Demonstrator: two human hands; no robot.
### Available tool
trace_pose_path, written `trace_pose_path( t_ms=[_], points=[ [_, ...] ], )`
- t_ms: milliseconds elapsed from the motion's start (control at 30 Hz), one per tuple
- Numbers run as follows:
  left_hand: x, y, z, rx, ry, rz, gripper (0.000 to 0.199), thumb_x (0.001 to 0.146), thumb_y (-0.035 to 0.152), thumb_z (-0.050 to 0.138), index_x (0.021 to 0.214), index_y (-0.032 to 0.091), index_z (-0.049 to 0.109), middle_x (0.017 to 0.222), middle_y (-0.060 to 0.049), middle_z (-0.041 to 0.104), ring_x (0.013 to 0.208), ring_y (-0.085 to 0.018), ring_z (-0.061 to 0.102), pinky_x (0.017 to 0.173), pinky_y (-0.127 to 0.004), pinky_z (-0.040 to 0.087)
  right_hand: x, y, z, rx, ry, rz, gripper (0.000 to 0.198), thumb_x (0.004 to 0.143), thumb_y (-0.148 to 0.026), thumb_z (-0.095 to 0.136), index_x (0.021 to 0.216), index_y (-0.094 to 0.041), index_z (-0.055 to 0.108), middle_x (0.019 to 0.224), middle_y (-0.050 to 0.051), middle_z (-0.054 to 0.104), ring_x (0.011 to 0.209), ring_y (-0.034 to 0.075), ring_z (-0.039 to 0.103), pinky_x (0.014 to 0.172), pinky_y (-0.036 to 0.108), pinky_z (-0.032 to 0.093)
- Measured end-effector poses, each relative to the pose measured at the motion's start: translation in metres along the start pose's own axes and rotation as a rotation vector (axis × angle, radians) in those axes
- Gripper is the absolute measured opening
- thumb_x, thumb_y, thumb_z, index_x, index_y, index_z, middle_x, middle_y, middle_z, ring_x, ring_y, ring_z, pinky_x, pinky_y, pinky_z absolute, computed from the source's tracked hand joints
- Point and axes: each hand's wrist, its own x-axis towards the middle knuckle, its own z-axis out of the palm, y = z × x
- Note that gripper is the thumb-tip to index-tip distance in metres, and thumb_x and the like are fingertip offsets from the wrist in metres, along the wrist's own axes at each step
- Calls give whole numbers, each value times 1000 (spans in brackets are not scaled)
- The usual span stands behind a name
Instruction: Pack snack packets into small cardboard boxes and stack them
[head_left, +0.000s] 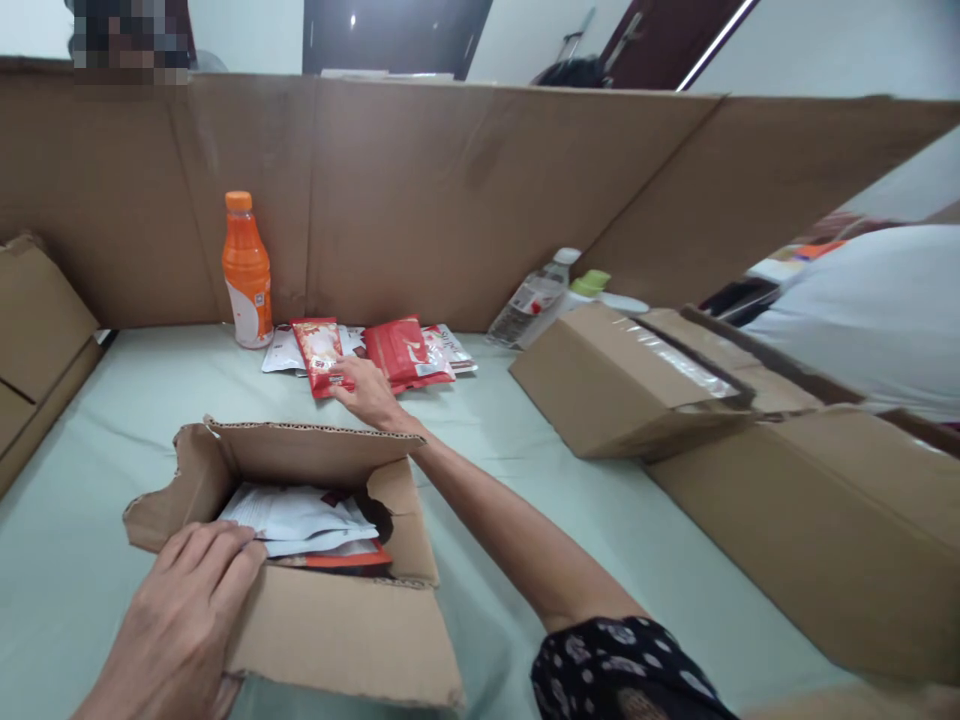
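Note:
An opened cardboard box [330, 630] stands in front of me with its flaps up and out. Several pouches lie inside it, white ones [300, 515] on top and one with an orange-red edge below. My left hand [187, 590] grips the box's near left rim, fingers over the edge. My right hand [367, 392] reaches past the box to a row of snack packets; its fingers are apart and at the lower right edge of a red-and-white packet [319, 350]. Beside it lies a red packet [401, 352], with white packets [281, 352] partly underneath.
An orange drink bottle [246, 280] stands by the cardboard partition [420, 200]. A clear bottle [532, 295] leans at the right, near a green-capped container [589, 284]. Cardboard boxes [810, 520] fill the right side; another box [37, 350] is at left. A person [131, 35] is beyond the partition.

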Motion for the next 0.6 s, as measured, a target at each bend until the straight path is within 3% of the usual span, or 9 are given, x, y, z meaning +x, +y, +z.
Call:
trace_pose_path(
  t_ms=[100,233,333,433,533,600],
  points=[
    [3,1,-2,-14,5,-8,57,61,9,47,117,19,56,107,-9,70,102,-29,64,92,-44,47,26,-26,12,-58,-71,-76,35,92,-24,60,125,-22,72,145,13,64,135,30,54,110,49,42],
    [2,-3,-3,-13,-49,6,58,63,10,49,120,18,58,110,-10,71,106,-30,64,95,-45,47,67,-51,30,-140,-172,-145,33,87,-14,61,118,-12,74,130,20,71,135,34,50,112,49,35],
    [-4,-4,-2,-8,-97,30,59,68,12,52,126,16,57,118,-12,70,114,-31,63,99,-46,46,89,-60,48,-187,-213,-114,32,83,-6,57,109,-3,76,113,27,74,123,36,56,109,51,32],
    [-9,-1,2,-26,-104,-6,61,68,11,51,128,16,55,121,-12,70,117,-31,61,103,-47,44,99,-65,59,-186,-217,-57,25,80,-5,58,95,-3,78,96,25,76,104,35,63,104,52,34],
    [-8,3,5,-49,-60,-61,61,66,10,49,127,16,54,118,-12,69,116,-32,61,102,-49,44,102,-64,50,-126,-153,-9,18,81,-6,60,85,-9,77,84,19,76,92,30,66,101,48,37],
    [-4,5,5,-63,-42,-48,61,63,10,50,124,15,55,114,-13,69,110,-32,62,98,-49,47,99,-59,31,-60,-67,40,20,88,-11,56,89,-12,76,83,16,76,89,27,66,97,44,42]
  ],
)
